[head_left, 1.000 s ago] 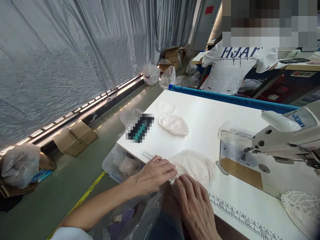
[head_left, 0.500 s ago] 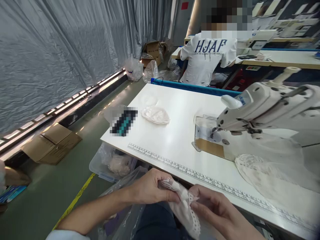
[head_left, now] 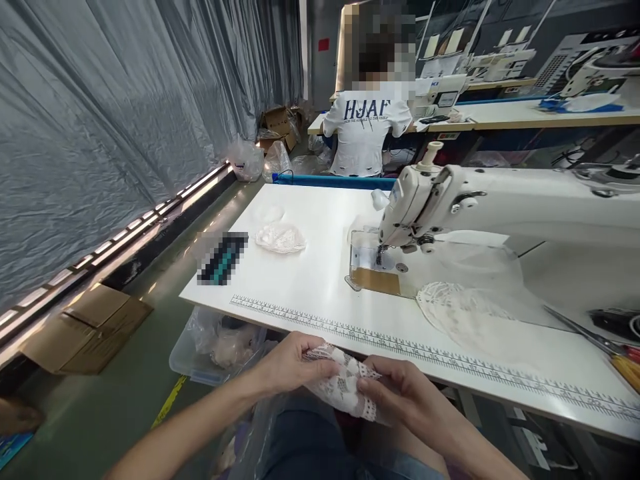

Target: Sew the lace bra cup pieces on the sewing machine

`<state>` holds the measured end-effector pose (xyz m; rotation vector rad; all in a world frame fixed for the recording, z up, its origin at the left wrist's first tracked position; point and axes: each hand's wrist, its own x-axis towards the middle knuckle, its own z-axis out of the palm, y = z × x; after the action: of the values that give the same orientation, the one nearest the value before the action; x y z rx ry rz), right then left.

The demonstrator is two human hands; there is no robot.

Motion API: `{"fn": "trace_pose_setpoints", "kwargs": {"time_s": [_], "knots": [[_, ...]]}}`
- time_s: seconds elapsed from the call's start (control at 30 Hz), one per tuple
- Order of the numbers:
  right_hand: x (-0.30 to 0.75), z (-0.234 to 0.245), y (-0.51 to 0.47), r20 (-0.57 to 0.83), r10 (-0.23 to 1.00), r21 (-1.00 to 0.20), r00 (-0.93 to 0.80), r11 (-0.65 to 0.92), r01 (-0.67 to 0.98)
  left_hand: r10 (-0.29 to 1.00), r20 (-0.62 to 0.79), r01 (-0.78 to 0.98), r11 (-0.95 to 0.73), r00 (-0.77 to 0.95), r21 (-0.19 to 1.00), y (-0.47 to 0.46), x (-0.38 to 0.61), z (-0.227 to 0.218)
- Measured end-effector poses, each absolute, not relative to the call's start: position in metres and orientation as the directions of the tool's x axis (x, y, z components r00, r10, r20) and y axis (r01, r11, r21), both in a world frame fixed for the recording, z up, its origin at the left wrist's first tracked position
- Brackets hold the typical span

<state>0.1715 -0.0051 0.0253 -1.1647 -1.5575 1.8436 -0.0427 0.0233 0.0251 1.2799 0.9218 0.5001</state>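
Between my hands, over my lap and just in front of the table edge, is a piece of white lace fabric [head_left: 345, 383] with a scalloped, holed border. My left hand [head_left: 295, 363] pinches its left end between thumb and fingers. The right-hand border is gripped by my right hand [head_left: 395, 387], thumb on top. Another lace piece [head_left: 280, 237] lies at the left of the white table [head_left: 310, 293]. More white lace fabric [head_left: 450, 307] is spread to the right of the sewing machine's needle area.
A white sewing machine [head_left: 450, 200] stands on the table's right side. Scissors [head_left: 585, 333] lie at the right edge. A plastic bin [head_left: 185, 357] sits below the table's left end, and a cardboard box [head_left: 85, 327] is on the floor. Ahead sits a person in a white shirt [head_left: 365, 133].
The view has turned right, bringing more of the sewing machine and the scissors into sight. The lace fabric has been spread flatter between my hands, and its lace pattern now shows.
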Motion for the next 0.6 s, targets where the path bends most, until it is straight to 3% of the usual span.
{"fn": "trace_pose_setpoints", "kwargs": {"time_s": [0.17,0.6], "knots": [[0.182,0.025,-0.003,-0.275,0.817,-0.961,-0.507,-0.224,0.161,0.788,-0.312,0.138,0.283,0.53,0.949,0.029,-0.027,0.022],[0.198,0.036,0.013,-0.198,0.889,-0.961,-0.413,-0.095,0.259,0.784,-0.27,0.374,0.052,0.558,0.926,0.065,-0.016,0.049]]}}
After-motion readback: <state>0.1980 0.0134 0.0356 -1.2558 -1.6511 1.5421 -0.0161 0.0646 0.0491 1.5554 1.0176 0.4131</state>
